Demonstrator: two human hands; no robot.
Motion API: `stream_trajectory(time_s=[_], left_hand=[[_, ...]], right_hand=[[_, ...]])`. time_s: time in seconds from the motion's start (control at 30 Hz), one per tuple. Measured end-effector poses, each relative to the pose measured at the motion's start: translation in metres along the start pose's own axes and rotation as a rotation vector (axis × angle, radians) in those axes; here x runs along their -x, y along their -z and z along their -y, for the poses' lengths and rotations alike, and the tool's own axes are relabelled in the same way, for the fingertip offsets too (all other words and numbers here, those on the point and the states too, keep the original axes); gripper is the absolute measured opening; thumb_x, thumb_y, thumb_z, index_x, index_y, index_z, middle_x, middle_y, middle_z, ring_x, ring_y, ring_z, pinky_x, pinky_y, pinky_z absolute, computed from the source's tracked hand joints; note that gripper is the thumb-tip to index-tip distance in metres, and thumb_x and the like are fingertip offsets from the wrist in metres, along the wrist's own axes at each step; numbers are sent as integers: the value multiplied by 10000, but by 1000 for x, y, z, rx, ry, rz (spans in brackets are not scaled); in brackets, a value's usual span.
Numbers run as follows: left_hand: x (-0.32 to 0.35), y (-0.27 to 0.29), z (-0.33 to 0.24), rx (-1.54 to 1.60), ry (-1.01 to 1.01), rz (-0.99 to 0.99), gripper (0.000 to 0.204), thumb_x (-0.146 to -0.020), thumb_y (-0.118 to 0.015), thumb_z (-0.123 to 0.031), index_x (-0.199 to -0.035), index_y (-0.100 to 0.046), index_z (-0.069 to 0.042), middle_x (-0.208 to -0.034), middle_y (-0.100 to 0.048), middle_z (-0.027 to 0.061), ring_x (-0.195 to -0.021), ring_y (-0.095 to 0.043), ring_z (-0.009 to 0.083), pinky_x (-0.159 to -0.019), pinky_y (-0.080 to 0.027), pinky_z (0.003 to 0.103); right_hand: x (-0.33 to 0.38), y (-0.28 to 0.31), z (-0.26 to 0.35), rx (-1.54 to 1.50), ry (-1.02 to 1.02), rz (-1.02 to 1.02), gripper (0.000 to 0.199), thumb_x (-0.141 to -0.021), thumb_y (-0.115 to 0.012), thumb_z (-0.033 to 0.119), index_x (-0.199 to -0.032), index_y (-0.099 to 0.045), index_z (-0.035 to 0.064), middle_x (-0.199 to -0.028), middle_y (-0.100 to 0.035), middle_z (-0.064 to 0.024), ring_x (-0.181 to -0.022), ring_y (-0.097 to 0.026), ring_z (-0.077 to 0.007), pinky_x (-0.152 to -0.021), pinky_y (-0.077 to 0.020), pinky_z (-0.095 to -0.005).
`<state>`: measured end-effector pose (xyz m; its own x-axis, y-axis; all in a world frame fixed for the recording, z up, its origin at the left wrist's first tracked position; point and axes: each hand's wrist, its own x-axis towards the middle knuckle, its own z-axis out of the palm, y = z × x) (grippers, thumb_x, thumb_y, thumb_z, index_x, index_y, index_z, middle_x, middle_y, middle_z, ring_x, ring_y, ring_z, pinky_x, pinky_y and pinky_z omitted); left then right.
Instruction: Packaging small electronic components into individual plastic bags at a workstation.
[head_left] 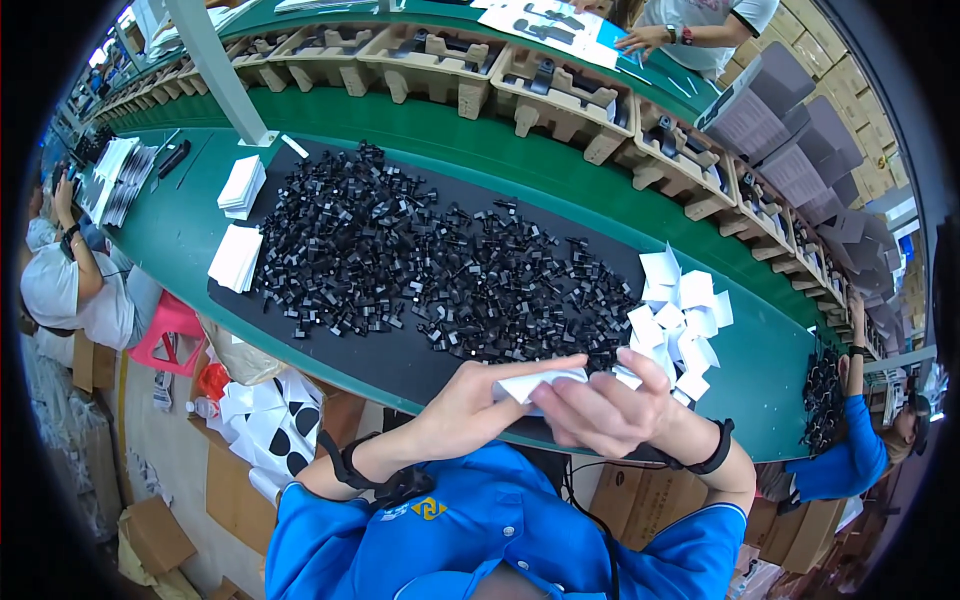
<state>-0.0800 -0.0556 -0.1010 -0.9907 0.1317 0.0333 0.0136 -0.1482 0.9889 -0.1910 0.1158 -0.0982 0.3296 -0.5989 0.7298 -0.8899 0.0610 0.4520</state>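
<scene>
My left hand (462,405) and my right hand (610,412) meet over the near edge of the bench, both closed on a piece of folded white paper (532,384). The left fingers stretch along the paper, while the right fingers curl round its other end. Just beyond the hands spreads a wide heap of small black plastic parts (420,260) on a dark mat (385,350). To the right of my right hand lies a loose pile of folded white papers (682,325). What the paper may contain is hidden.
Two stacks of white paper (240,187) (235,258) stand left of the heap. Moulded trays (440,55) line a belt beyond the bench, near a metal post (215,75). Other people work at left, right and across. A pink stool (170,330) and cartons (235,480) stand below.
</scene>
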Motion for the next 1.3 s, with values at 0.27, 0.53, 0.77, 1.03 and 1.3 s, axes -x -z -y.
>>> stream_trajectory(time_s=[0.27, 0.53, 0.77, 1.03, 1.3], left_hand=[[-3, 13, 10, -401, -111, 2, 338, -823, -617, -85, -1152, -591, -11, -976, -657, 115, -900, -645, 214, -777, -495, 317], [-1, 24, 19, -574, 198, 253, 188, -744, -682, -70, -914, -625, -15, -841, -652, 99, -809, -660, 243, -726, -505, 321], [-2, 42, 2, -387, 98, -257, 171, -715, -745, 6, -841, -631, -11, -832, -674, 74, -800, -676, 180, -713, -522, 274], [2, 50, 8, -320, 183, -297, 165, -722, -738, 33, -846, -638, -9, -839, -681, 72, -805, -665, 142, -722, -522, 257], [0, 52, 13, -408, 123, -236, 199, -720, -748, 0, -892, -649, -17, -835, -680, 70, -781, -664, 143, -702, -515, 262]], right_hand=[[-23, 12, -1, -866, -682, 302, 149, -856, -630, 194, -928, -708, 89, -750, -670, -50, -526, -602, -195, -540, -514, -321], [-31, -3, -30, -1187, -548, 1081, 179, -811, -685, 144, -964, -677, 51, -736, -668, -85, -622, -661, -226, -537, -516, -308], [37, -96, -74, -552, -748, 592, 306, -790, -676, 143, -1066, -632, 20, -877, -618, -113, -825, -620, -298, -690, -514, -382], [56, -121, -69, -470, -549, 709, 225, -801, -658, 111, -997, -645, 2, -816, -615, -115, -784, -626, -304, -634, -510, -394], [-3, -44, -72, -980, -1082, 587, 109, -793, -662, 36, -891, -684, -8, -761, -649, -138, -669, -661, -251, -547, -514, -281]])
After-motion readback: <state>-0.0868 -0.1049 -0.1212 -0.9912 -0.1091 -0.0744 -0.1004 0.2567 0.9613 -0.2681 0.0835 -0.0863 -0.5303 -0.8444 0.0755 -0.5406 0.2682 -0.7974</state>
